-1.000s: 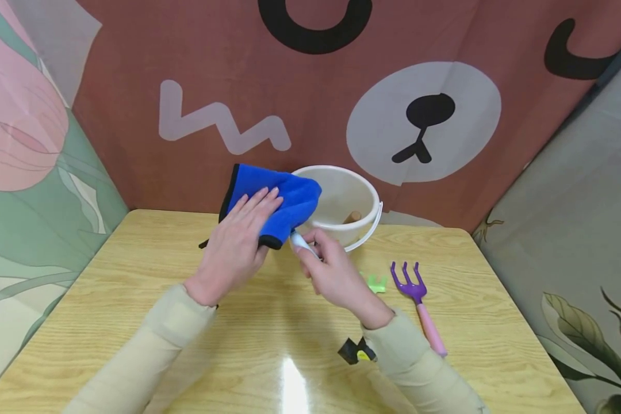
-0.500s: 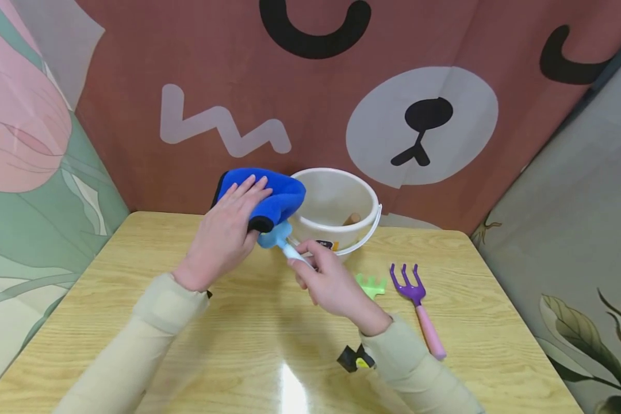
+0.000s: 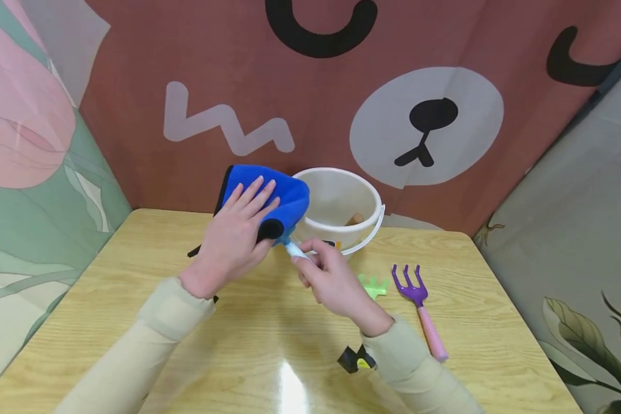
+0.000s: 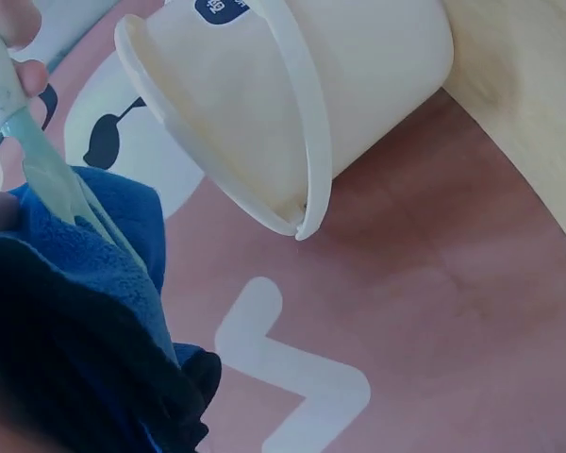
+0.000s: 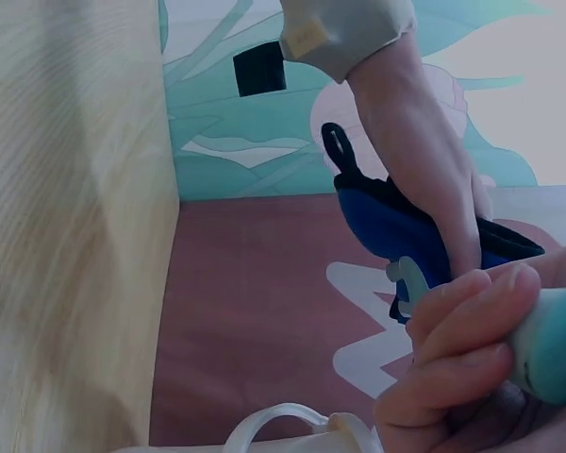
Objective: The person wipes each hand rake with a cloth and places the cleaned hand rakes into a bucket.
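Note:
My left hand (image 3: 238, 230) presses a blue cloth (image 3: 292, 192) with black edging around the head of a small toy garden tool. Its fingers are spread over the top of the cloth, with the thumb below. My right hand (image 3: 336, 279) grips the tool's pale blue handle (image 3: 296, 250). The cloth hides most of the light blue head, so its exact kind is unclear. Part of that slotted head (image 4: 61, 184) shows against the cloth (image 4: 123, 255) in the left wrist view. Both hands hold these above the table, in front of the white bucket (image 3: 318, 230).
A wooden-looking piece (image 3: 355, 219) lies inside the bucket, whose white handle (image 3: 367, 238) hangs at the front right. To the right on the table (image 3: 227, 356) lie a green toy rake (image 3: 374, 287), partly hidden, and a purple fork (image 3: 413, 293) with a pink handle. Patterned fabric stands behind.
The cloth slid left and down off the tool's light blue head half a second ago, then came back right over it. My right hand has kept its grip and barely shifted.

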Demonstrator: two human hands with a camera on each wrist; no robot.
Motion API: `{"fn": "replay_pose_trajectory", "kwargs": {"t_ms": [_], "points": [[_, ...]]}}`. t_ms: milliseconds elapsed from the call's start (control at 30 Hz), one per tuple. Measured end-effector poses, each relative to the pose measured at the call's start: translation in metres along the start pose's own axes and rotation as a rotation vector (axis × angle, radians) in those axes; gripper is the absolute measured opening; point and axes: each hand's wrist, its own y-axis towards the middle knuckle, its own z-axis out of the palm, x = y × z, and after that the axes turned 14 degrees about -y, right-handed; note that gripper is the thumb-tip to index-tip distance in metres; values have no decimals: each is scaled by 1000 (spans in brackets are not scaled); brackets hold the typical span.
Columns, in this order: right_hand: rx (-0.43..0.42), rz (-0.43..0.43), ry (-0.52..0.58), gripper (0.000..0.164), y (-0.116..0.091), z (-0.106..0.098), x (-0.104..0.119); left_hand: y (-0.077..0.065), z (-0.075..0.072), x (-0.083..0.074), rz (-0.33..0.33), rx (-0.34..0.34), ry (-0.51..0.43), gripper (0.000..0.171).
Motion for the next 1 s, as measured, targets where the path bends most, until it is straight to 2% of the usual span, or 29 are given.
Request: {"fn": "replay_pose_trajectory", "kwargs": {"t_ms": [200, 333, 667, 800, 1000], "points": [[-25, -7, 4, 28, 1, -2, -2, -1, 6, -3, 8, -6, -107, 54], [-52, -13, 2, 25, 3, -5, -2, -3, 11, -8, 42, -14, -181, 52], [-78, -33, -1, 25, 8, -12, -2, -3, 16, -20, 77, -46, -297, 49], [-85, -29, -18, 24, 10, -12, -6, -3, 18, -23, 73, -45, -326, 50], [-116, -35, -47, 20, 15, -13, -10, -7, 20, -29, 84, -46, -319, 50]]}}
